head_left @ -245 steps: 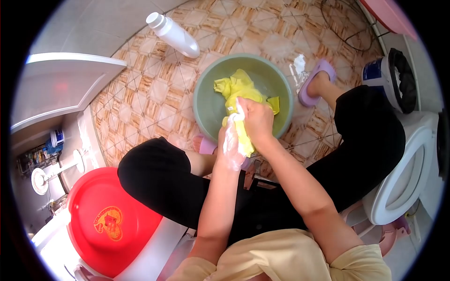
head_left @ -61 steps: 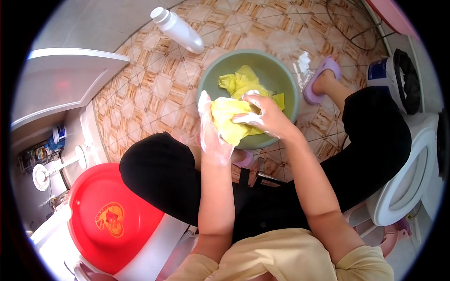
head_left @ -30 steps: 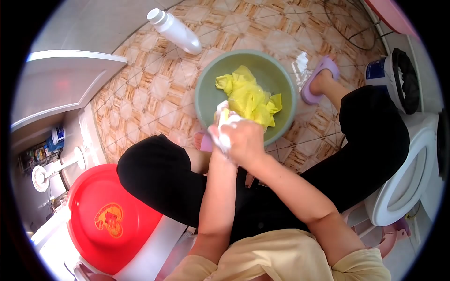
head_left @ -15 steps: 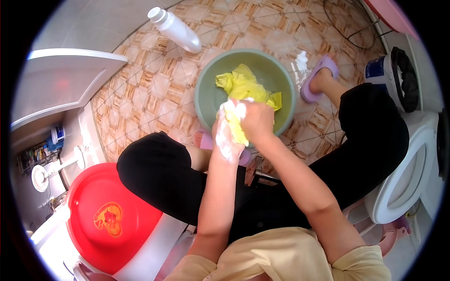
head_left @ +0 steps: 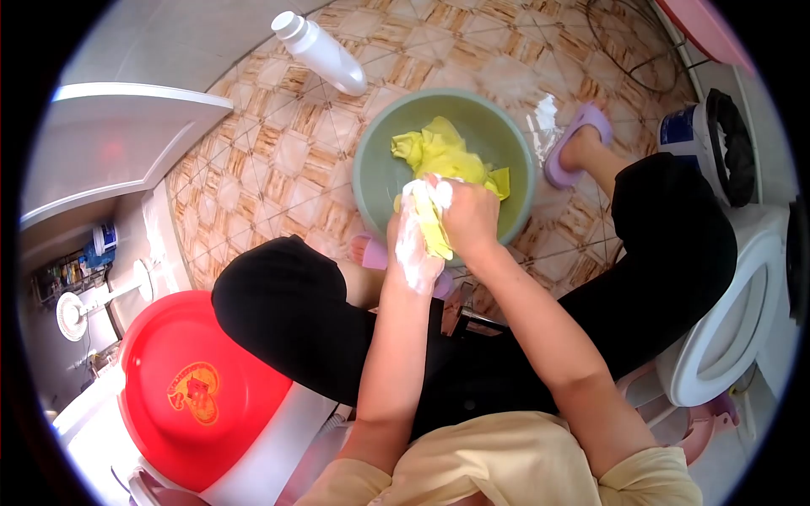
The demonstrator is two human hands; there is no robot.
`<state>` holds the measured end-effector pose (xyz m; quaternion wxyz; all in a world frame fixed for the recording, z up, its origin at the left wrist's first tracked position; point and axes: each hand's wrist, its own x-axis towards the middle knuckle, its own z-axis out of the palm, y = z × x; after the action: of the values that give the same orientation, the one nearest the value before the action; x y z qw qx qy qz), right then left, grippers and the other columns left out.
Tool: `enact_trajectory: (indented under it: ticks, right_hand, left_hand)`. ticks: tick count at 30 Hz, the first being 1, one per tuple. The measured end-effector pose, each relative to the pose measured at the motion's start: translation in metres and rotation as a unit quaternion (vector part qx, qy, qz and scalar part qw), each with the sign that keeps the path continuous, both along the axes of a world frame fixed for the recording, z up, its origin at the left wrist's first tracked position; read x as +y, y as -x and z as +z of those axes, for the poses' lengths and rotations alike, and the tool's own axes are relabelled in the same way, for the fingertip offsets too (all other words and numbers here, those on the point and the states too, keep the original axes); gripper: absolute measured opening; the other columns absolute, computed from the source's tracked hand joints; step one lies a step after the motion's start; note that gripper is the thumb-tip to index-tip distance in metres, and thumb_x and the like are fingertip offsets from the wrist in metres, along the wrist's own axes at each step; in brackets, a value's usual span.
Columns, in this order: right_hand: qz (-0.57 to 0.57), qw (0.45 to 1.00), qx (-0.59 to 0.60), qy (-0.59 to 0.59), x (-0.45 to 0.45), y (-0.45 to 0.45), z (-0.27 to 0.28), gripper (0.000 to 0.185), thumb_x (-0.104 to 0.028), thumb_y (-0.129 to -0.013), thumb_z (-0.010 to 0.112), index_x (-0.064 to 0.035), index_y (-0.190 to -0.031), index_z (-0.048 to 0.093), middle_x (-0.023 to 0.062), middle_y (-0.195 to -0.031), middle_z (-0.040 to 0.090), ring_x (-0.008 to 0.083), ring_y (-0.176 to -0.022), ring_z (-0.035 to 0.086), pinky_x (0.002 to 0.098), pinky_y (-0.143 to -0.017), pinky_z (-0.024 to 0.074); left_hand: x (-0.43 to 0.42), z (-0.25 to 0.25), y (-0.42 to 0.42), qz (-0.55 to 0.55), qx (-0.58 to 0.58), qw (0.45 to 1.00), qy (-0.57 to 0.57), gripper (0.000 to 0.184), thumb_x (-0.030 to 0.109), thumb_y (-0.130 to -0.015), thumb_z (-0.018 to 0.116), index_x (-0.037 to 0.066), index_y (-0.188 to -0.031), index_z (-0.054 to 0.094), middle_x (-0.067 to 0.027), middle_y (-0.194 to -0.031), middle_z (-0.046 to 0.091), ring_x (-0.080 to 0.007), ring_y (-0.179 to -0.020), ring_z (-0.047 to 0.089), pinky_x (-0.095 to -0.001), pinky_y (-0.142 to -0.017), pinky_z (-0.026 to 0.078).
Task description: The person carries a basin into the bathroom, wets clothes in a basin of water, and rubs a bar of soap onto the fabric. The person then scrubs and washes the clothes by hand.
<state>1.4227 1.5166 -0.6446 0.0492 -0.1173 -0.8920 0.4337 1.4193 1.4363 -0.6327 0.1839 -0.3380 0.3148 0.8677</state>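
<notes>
Yellow cloth (head_left: 445, 154) lies bunched in a grey-green basin (head_left: 363, 169) on the floor between my feet. Over the basin's near edge, my left hand (head_left: 411, 240) is closed on a section of yellow cloth, with thick white suds across its back and wrist. My right hand (head_left: 472, 215) is a fist pressed against it, gripping the cloth too. A yellow strip shows between the two hands. Whether it joins the cloth in the basin is hidden by my hands.
A white bottle (head_left: 321, 55) lies on the tiled floor beyond the basin. White splashes (head_left: 544, 118) mark the tiles near my slipper (head_left: 578, 143). A red basin (head_left: 190, 371) sits at left. At right are a lidded bucket (head_left: 683, 131) and a toilet (head_left: 742, 295).
My hands stay together on the cloth, shifting slightly against each other. The whole view has slid a few pixels; the bottle and basin are otherwise unchanged.
</notes>
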Motion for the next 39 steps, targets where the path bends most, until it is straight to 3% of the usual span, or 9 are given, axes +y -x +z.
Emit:
enact_trajectory:
  ticks: [4, 8, 12, 16, 20, 24, 28, 32, 39]
  right_hand:
    - [0.074, 0.979, 0.186, -0.022, -0.029, -0.027, 0.032, 0.027, -0.028, -0.081, 0.062, -0.0049, -0.066, 0.064, 0.0162, -0.058, 0.057, 0.0337, -0.053, 0.058, 0.0390, -0.049, 0.0442]
    - [-0.022, 0.999, 0.022, 0.038, -0.004, 0.001, -0.005, 0.028, -0.030, -0.081, 0.061, -0.0076, -0.063, 0.064, 0.0144, -0.054, 0.057, 0.0322, -0.051, 0.057, 0.0384, -0.047, 0.0438]
    - [0.066, 0.984, 0.167, -0.016, -0.024, -0.024, 0.028, 0.026, -0.028, -0.082, 0.058, -0.0079, -0.068, 0.066, 0.0137, -0.055, 0.057, 0.0319, -0.052, 0.058, 0.0403, -0.047, 0.0435]
    - [-0.008, 0.998, 0.053, 0.023, -0.002, 0.000, -0.009, 0.018, -0.024, -0.077, 0.064, -0.0098, -0.067, 0.065, 0.0149, -0.056, 0.055, 0.0332, -0.051, 0.056, 0.0392, -0.048, 0.0433]
    - [0.058, 0.983, 0.174, -0.013, -0.024, -0.022, 0.022, 0.024, -0.027, -0.079, 0.062, -0.0082, -0.064, 0.063, 0.0152, -0.056, 0.055, 0.0338, -0.051, 0.055, 0.0405, -0.047, 0.0426]
    - [-0.002, 0.998, 0.057, -0.014, -0.005, 0.001, -0.001, 0.027, -0.028, -0.079, 0.062, -0.0087, -0.060, 0.061, 0.0115, -0.054, 0.056, 0.0294, -0.048, 0.057, 0.0396, -0.046, 0.0438]
    - [0.035, 0.984, 0.175, -0.027, -0.022, -0.021, 0.011, 0.028, -0.027, -0.079, 0.061, -0.0081, -0.058, 0.059, 0.0120, -0.053, 0.056, 0.0297, -0.047, 0.056, 0.0389, -0.046, 0.0441]
    - [0.032, 0.987, 0.154, -0.014, -0.010, -0.012, 0.002, 0.024, -0.024, -0.077, 0.063, -0.0091, -0.059, 0.059, 0.0118, -0.053, 0.056, 0.0282, -0.051, 0.058, 0.0377, -0.048, 0.0453]
    - [0.052, 0.975, 0.217, -0.004, -0.016, -0.012, 0.013, 0.030, -0.025, -0.083, 0.059, -0.0088, -0.058, 0.060, 0.0120, -0.053, 0.057, 0.0291, -0.047, 0.057, 0.0384, -0.044, 0.0435]
  left_hand:
    - [-0.033, -0.063, 0.002, -0.097, 0.224, 0.911, -0.334, 0.025, 0.027, -0.093, 0.049, 0.005, -0.103, 0.055, -0.0070, -0.092, 0.059, -0.0190, -0.084, 0.059, -0.0291, -0.072, 0.050]
    - [-0.007, -0.016, 0.001, -0.034, 0.007, 0.999, -0.006, 0.023, 0.026, -0.092, 0.050, 0.006, -0.103, 0.054, -0.0051, -0.088, 0.059, -0.0181, -0.082, 0.059, -0.0292, -0.070, 0.051]
    - [-0.035, -0.070, -0.006, -0.072, 0.211, 0.929, -0.295, 0.025, 0.024, -0.093, 0.050, 0.005, -0.109, 0.053, -0.0066, -0.092, 0.059, -0.0187, -0.082, 0.060, -0.0301, -0.072, 0.052]
    - [0.001, -0.004, 0.000, -0.003, -0.030, 0.999, -0.021, 0.025, 0.025, -0.093, 0.048, 0.006, -0.109, 0.053, -0.0066, -0.089, 0.059, -0.0189, -0.080, 0.060, -0.0297, -0.070, 0.051]
    - [-0.036, -0.085, -0.010, -0.073, 0.251, 0.916, -0.305, 0.025, 0.026, -0.093, 0.048, 0.007, -0.109, 0.054, -0.0072, -0.093, 0.058, -0.0175, -0.084, 0.059, -0.0289, -0.072, 0.051]
    - [-0.005, -0.030, 0.003, 0.005, -0.033, 0.998, -0.060, 0.025, 0.026, -0.093, 0.049, 0.007, -0.107, 0.054, -0.0065, -0.088, 0.057, -0.0178, -0.078, 0.058, -0.0286, -0.068, 0.050]
    - [-0.025, -0.051, -0.006, -0.072, 0.201, 0.932, -0.291, 0.023, 0.022, -0.093, 0.048, 0.005, -0.107, 0.054, -0.0066, -0.091, 0.058, -0.0180, -0.083, 0.059, -0.0293, -0.072, 0.051]
    - [-0.015, -0.046, -0.003, -0.021, 0.035, 0.998, -0.047, 0.025, 0.024, -0.093, 0.048, 0.005, -0.108, 0.054, -0.0066, -0.092, 0.059, -0.0189, -0.083, 0.060, -0.0299, -0.073, 0.051]
    - [-0.038, -0.070, -0.002, -0.085, 0.109, 0.964, -0.226, 0.024, 0.026, -0.093, 0.049, 0.006, -0.104, 0.052, -0.0062, -0.085, 0.058, -0.0181, -0.076, 0.058, -0.0301, -0.068, 0.050]
